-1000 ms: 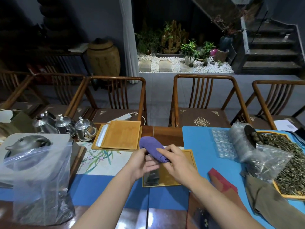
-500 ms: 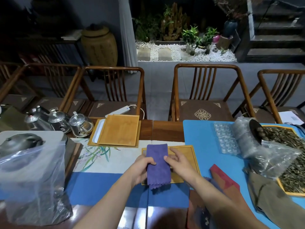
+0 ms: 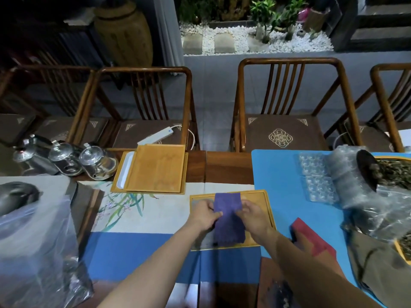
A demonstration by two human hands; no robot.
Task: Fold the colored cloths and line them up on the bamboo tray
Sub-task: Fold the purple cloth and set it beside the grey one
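Note:
A purple cloth (image 3: 229,218) lies as a long strip over the bamboo tray (image 3: 268,210) in front of me. My left hand (image 3: 204,215) pinches its left edge at the middle. My right hand (image 3: 252,215) pinches the right edge opposite. The strip's far end reaches the tray's back rim and its near end lies close to the front rim. A red cloth (image 3: 311,237) lies on the blue mat to the right, partly hidden by my right forearm. An olive cloth (image 3: 378,270) is bunched at the far right.
A second stack of bamboo trays (image 3: 155,168) sits behind on the left, with glass teapots (image 3: 97,162) beside it. A clear plastic bag (image 3: 37,252) stands at the left. Bubble wrap (image 3: 360,196) and a tray of dried tea (image 3: 398,174) crowd the right. Wooden chairs (image 3: 287,103) face me.
The purple cloth went from a bunched ball in my hands to a flat strip stretched over the tray. The camera tilted down and nearer.

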